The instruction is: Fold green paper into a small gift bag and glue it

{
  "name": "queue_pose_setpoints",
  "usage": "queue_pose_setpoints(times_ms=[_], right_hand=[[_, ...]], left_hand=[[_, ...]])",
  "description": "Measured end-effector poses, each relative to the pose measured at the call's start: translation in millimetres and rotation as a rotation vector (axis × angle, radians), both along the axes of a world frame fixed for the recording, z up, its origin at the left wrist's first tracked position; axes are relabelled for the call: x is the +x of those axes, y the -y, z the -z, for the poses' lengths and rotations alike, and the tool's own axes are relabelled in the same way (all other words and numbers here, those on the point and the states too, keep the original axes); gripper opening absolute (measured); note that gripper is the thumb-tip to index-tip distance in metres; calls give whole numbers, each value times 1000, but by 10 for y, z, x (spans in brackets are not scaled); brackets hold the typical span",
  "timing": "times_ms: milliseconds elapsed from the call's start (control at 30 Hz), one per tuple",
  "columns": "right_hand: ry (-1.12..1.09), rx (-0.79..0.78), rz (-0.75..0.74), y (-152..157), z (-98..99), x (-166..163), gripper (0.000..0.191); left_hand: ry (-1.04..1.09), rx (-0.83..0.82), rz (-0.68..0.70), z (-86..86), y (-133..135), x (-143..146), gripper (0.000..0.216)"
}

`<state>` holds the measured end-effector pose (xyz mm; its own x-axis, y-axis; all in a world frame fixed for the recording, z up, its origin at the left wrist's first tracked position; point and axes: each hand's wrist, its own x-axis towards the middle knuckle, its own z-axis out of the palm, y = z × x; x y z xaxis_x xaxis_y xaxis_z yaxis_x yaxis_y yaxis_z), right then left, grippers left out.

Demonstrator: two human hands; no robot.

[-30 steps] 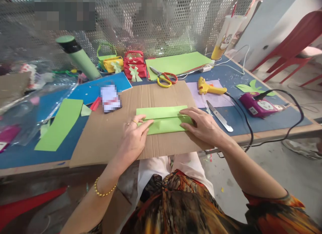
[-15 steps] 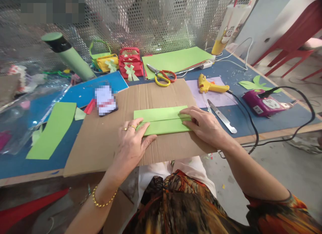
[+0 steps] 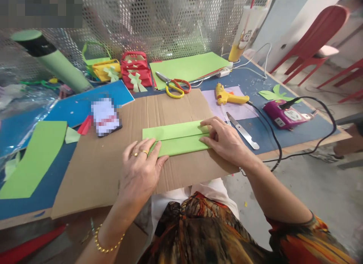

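A folded light green paper (image 3: 177, 137) lies on a brown cardboard sheet (image 3: 113, 169) in front of me. My left hand (image 3: 140, 171) rests flat at the paper's near left corner, fingers stretched out and pressing its lower flap down. My right hand (image 3: 225, 141) covers the paper's right end, fingers bent and pressing on the middle seam where the two flaps meet. Neither hand lifts the paper.
Beyond the cardboard lie scissors (image 3: 172, 86), a yellow glue gun (image 3: 229, 97) with a black cord, a metal blade (image 3: 242, 131), a purple power socket (image 3: 285, 114), green sheets (image 3: 184, 65), small paper baskets (image 3: 136, 71), a green bottle (image 3: 52, 61). Red chairs (image 3: 314, 41) stand right.
My left hand has slid back toward me along the paper's lower left edge. My right hand's fingers have curled on the right end. The view has shifted slightly right.
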<state>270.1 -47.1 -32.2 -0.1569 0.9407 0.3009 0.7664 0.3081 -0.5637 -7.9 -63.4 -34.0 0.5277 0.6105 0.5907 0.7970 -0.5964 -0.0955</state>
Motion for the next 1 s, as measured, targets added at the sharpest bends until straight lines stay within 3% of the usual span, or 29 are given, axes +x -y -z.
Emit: queue_pose_setpoints(times_ms=[333, 533, 767, 1000], right_hand=[[-20, -8, 18, 32, -4, 2, 31], [-83, 110, 52, 63, 54, -18, 35], [3, 202, 44, 85, 81, -46, 7], [336, 245, -12, 237, 26, -24, 38]], left_hand=[[-35, -18, 0, 18, -4, -19, 33], [-23, -77, -26, 31, 2, -31, 27], [-43, -59, -11, 14, 6, -24, 26], [-37, -55, -6, 27, 0, -25, 27]])
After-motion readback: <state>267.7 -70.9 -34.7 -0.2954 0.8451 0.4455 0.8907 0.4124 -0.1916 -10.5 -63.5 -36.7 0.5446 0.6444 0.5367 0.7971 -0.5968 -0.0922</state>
